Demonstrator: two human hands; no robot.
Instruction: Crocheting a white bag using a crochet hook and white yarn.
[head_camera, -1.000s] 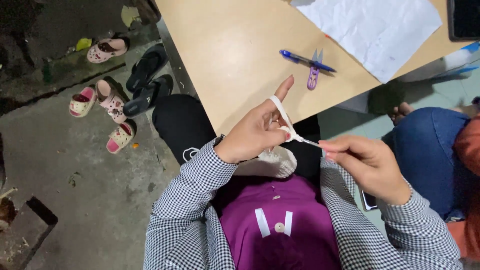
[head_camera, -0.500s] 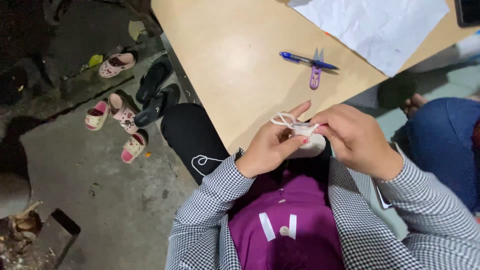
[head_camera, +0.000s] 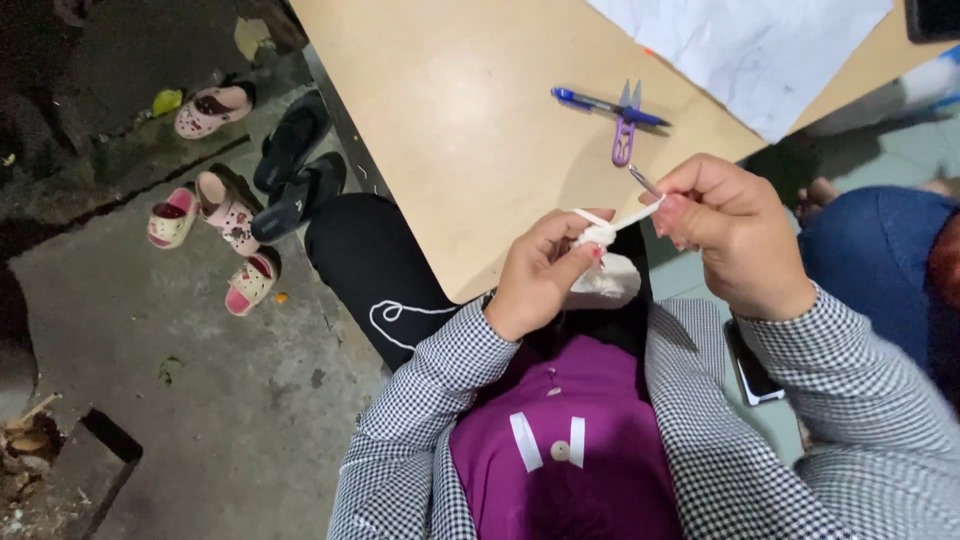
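My left hand (head_camera: 540, 275) pinches a small white crocheted piece (head_camera: 600, 236) at the near edge of the tan table (head_camera: 470, 130). A strand of white yarn (head_camera: 635, 215) runs from it to my right hand (head_camera: 735, 235), which grips a thin metal crochet hook (head_camera: 643, 180) whose tip sticks out above the fingers. More white yarn work (head_camera: 610, 280) hangs just under my left fingers, over my lap. Both hands are close together, a little apart.
On the table lie a blue pen (head_camera: 595, 102), purple thread snips (head_camera: 626, 130) and a white paper sheet (head_camera: 750, 45). Pink sandals (head_camera: 215, 110) and black slippers (head_camera: 295, 170) sit on the concrete floor at left. A phone (head_camera: 750, 370) rests by my right sleeve.
My right hand has pulled away to the right and upward, drawing the yarn taut from the white piece; a second ago the hands were wider apart, then together.
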